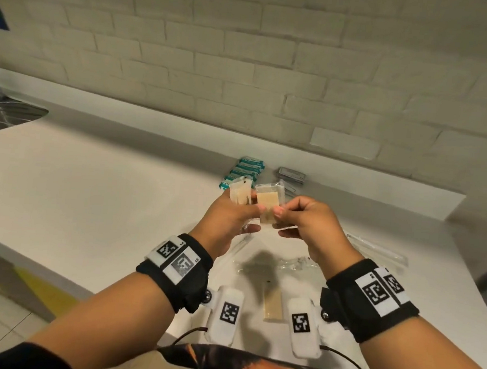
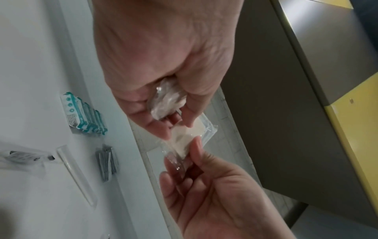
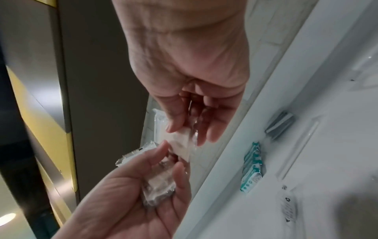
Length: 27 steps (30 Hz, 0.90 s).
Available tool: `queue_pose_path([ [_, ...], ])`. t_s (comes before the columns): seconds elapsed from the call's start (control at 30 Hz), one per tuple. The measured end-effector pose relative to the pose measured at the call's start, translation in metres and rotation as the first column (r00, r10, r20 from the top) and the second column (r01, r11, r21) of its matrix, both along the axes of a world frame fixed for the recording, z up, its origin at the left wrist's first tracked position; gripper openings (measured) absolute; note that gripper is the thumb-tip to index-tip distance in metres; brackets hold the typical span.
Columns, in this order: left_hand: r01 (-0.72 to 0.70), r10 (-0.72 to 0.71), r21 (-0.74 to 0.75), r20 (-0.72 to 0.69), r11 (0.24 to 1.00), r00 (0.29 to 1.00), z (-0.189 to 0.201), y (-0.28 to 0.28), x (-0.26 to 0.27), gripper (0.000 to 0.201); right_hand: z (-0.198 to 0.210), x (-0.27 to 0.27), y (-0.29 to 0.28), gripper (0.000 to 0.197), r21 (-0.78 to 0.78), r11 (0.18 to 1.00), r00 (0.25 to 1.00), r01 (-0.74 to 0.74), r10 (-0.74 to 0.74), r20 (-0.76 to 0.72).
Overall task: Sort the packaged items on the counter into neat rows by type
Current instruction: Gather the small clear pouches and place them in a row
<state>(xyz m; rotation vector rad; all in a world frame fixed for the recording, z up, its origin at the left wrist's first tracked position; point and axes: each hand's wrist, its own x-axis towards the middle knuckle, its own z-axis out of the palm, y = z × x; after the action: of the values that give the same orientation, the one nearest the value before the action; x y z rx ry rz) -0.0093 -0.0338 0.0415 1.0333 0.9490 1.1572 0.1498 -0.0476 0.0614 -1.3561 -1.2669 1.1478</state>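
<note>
Both hands are raised above the white counter (image 1: 118,188). My left hand (image 1: 251,211) grips a pale clear-wrapped packet (image 1: 240,193), and its thumb also pinches the left edge of a tan wrapped packet (image 1: 267,204). My right hand (image 1: 280,217) pinches that tan packet's lower right corner between thumb and forefinger. In the left wrist view the tan packet (image 2: 190,134) spans between the left hand (image 2: 178,127) and the right hand (image 2: 184,161). The right wrist view shows crumpled clear wrap (image 3: 159,186) in the left palm. Another tan packet (image 1: 273,304) lies on the counter near my body.
A row of teal packets (image 1: 245,169) and a stack of grey packets (image 1: 291,176) sit near the brick wall. Clear wrapped items (image 1: 288,264) and a long clear sleeve (image 1: 378,249) lie to the right. A steel sink (image 1: 7,110) is far left.
</note>
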Motion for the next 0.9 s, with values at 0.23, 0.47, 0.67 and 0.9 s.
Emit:
queue_pose_path([
  [0.23,-0.015,0.028,0.068,-0.203,0.998,0.979,-0.001,-0.002,-0.001,0.036,0.010,0.006,0.008,0.008,0.096,0.993,0.971,-0.072,0.047,0.236],
  [0.47,0.074,-0.079,-0.055,-0.094,0.996,0.992,-0.010,-0.007,-0.003,0.020,0.019,0.019,0.024,0.012,0.058,0.995,0.563,-0.078,-0.004,0.826],
  [0.67,0.214,-0.137,-0.194,0.346,0.957,0.928,-0.015,-0.009,-0.024,0.033,-0.026,0.013,0.008,0.019,-0.354,0.915,0.375,-0.192,0.401,0.836],
  [0.9,0.121,-0.075,-0.139,0.295,0.983,0.952,-0.016,-0.017,-0.031,0.034,-0.061,0.008,0.008,0.016,-0.296,0.941,0.294,-0.164,0.333,0.896],
])
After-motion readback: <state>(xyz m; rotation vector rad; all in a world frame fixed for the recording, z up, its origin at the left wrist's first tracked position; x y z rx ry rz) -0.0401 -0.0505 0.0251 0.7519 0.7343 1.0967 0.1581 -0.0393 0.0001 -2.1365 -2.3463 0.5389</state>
